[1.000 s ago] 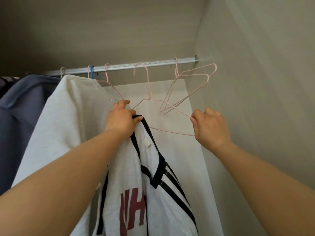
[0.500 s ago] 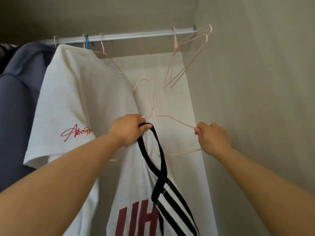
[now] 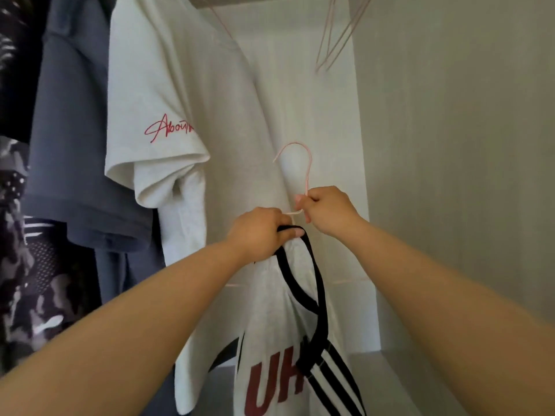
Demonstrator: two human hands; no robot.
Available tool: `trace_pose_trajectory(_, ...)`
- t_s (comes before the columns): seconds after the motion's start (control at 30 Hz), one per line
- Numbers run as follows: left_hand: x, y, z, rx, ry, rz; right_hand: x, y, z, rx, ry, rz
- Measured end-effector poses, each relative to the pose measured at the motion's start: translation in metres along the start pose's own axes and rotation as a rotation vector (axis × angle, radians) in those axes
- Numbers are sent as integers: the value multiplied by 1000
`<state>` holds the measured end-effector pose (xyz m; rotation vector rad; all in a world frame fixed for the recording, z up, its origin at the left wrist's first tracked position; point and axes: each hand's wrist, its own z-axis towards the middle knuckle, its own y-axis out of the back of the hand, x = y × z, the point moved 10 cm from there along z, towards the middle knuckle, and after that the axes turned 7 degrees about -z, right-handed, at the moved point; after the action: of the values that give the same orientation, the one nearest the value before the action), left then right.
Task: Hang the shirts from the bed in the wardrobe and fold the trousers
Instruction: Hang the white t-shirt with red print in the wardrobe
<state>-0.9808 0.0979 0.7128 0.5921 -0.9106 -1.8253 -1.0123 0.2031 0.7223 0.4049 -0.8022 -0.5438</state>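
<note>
My left hand (image 3: pixel 260 232) grips the black collar of a white shirt (image 3: pixel 279 334) with black stripes and red letters, which hangs down from my fist. Just to its right, my right hand (image 3: pixel 326 212) pinches a thin pink wire hanger (image 3: pixel 303 163) at the base of its hook. The hook points up, free of the rail. The hanger's arms are mostly hidden behind my hands and the shirt. Both hands are inside the wardrobe, almost touching.
A white T-shirt (image 3: pixel 168 94) with red script on its sleeve hangs at left-centre. A blue-grey shirt (image 3: pixel 72 121) and dark patterned clothes (image 3: pixel 27 280) hang further left. Empty pink hangers (image 3: pixel 336 37) dangle top right. The wardrobe's side wall (image 3: pixel 450 145) stands to the right.
The pink hanger came off the rail and moved down. My right hand slid from the hanger's arm to the base of its hook, next to my left hand. The view tilted down.
</note>
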Motion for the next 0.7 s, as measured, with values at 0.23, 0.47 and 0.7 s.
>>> trace_pose_trajectory(0.23,52,-25,-110,-193,360,-470,-34,-17,-56,-4,-75,-58)
trace_pose_trajectory(0.47,77,-50,-240,-377,917,-713,-56,-56,-135,0,-45,54)
trace_pose_trajectory(0.7,73,-58,-405,-571,1404,-597,-68,-109,-214,80,-66,299)
